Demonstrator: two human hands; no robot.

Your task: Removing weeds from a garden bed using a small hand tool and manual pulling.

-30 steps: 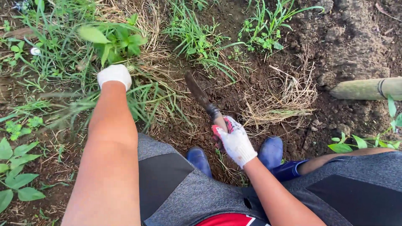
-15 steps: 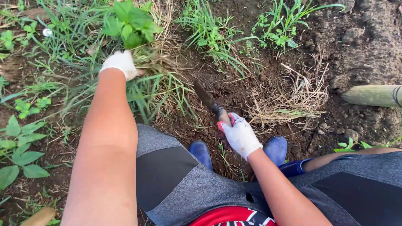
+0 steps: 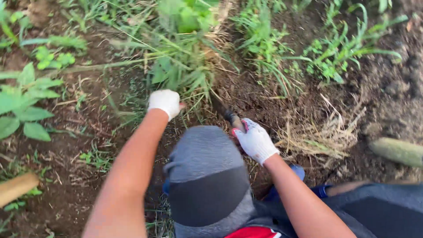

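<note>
Nearest the camera rises one bent knee [image 3: 205, 176] in grey knit fabric with a darker smooth panel, now lifted to the middle of the view where half a second ago it lay lower and two blue boot toes showed; only a sliver of blue boot [image 3: 299, 171] shows now. Two hands wear white woven cotton gloves. The right hand [image 3: 254, 141] is clenched around the red-trimmed handle of a hand sickle [image 3: 232, 118], whose dark metal neck runs up-left into the soil; the blade, plain earlier, is now mostly hidden behind the knee and grass. The left hand [image 3: 165, 102] has drawn back towards the body and grips the base of a grass clump [image 3: 187, 77], long thin green blades mixed with dry straw. Beyond lie crumbly dark brown soil [image 3: 392, 88] and a flattened patch of pale dry straw [image 3: 328, 136]. Two blurred cylindrical poles lie at the edges, one greenish pole [image 3: 398, 151] at right, one tan pole [image 3: 15, 187] at left
</note>
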